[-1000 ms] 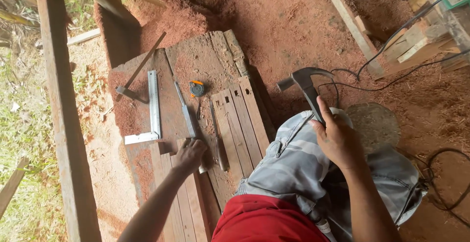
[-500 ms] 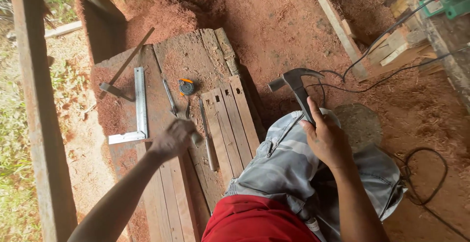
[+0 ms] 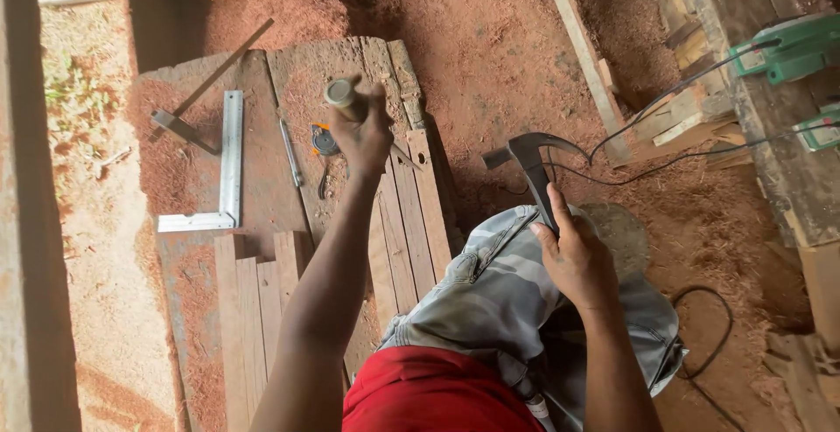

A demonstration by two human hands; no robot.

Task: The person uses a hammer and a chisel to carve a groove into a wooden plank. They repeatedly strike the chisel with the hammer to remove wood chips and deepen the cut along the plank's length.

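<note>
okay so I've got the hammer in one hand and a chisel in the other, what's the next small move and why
Probably lower the chisel onto a wooden slat and set its tip. Your left hand holds it raised, clear of the boards, handle end toward the camera, while your right hand grips the claw hammer by your knee; striking needs the tip seated.

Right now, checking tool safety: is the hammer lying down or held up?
Held up. The right hand grips the hammer by its handle, head raised above the knee, not resting on the boards.
</note>
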